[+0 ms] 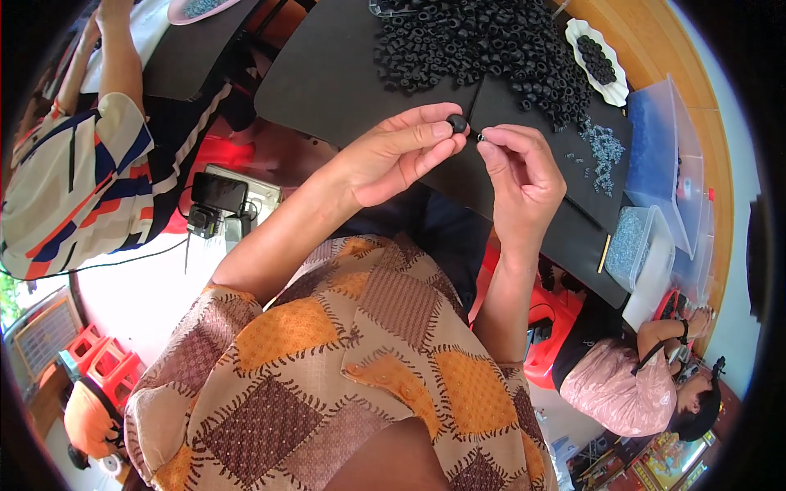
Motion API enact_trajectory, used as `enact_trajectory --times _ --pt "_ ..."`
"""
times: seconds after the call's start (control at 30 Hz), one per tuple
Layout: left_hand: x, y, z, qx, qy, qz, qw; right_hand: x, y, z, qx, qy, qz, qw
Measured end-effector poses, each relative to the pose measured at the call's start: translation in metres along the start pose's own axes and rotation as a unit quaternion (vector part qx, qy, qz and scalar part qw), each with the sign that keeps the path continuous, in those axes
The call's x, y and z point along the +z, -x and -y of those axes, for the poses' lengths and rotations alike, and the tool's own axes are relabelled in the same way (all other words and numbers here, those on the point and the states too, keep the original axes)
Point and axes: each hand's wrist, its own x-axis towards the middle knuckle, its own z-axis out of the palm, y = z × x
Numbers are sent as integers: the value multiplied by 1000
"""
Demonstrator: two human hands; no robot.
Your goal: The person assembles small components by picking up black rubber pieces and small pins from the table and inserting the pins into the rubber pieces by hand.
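My left hand pinches a round black plastic piece between thumb and fingers, above the table's near edge. Close by on the right, my right hand has thumb and fingertips closed on a small dark part with a shiny end; its exact kind is too small to make out. The two parts are held almost end to end, and whether they touch I cannot tell. Beyond my hands spreads a large heap of black plastic pieces. Small metal springs lie scattered to its right.
A white scalloped dish holds more black pieces. On the right are a clear tub of springs and a blue translucent bin. A phone stands at left. People sit on both sides, near red stools.
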Motion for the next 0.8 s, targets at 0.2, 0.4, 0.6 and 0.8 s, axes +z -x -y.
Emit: enact_trajectory --times 0.2,0.4,0.6,0.8 --pt "-2 2 5 125 -183 47 974 8 2 1 33 -77 9 996" --pt "6 5 6 122 -225 -8 967 10 3 -1 88 -158 2 983" --pt "6 5 5 145 -303 17 942 7 -2 0 85 -136 25 987" --pt "3 5 2 97 -262 34 960 4 -7 1 58 -108 35 992"
